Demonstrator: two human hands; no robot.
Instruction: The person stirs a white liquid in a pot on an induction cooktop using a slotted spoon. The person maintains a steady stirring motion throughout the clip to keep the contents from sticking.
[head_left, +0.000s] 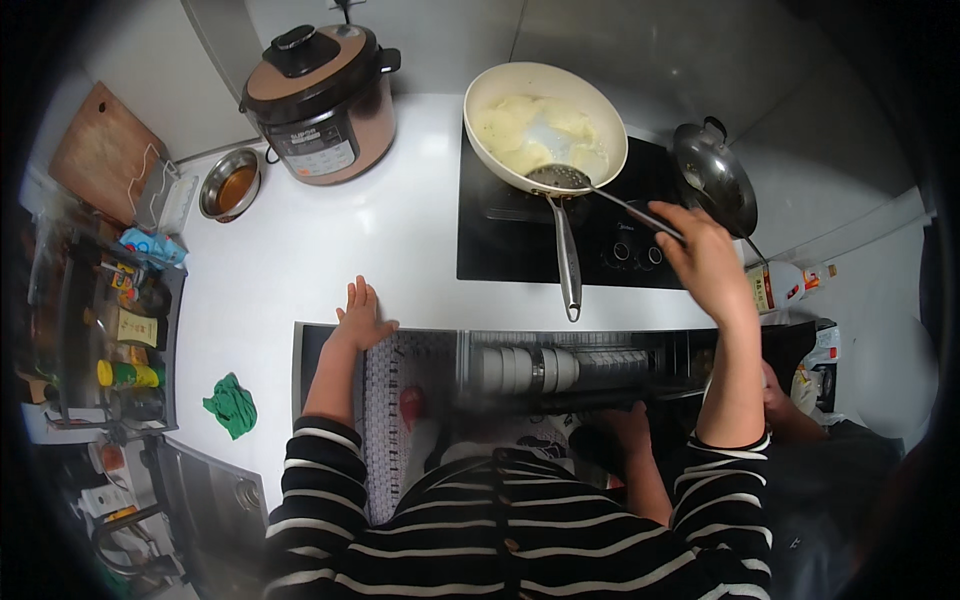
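My right hand (705, 259) holds the long metal handle of a perforated skimmer (559, 176). The skimmer's head rests inside the near rim of a cream-coloured frying pan (613, 139). Pale yellow food (506, 150), perhaps egg or batter, lies in the pan around some liquid. The pan stands on a black cooktop (495, 251), its steel handle (568, 262) towards me. My left hand (364, 319) lies on the front edge of the white countertop (322, 247), fingers spread and holding nothing.
An open drawer (465, 367) with stacked bowls (525, 370) juts out below the counter. Another person's hand (630, 427) reaches near it. A pressure cooker (322, 112), a steel bowl (232, 184) of brown liquid and a green cloth (232, 405) sit left; a wok (716, 176) stands right.
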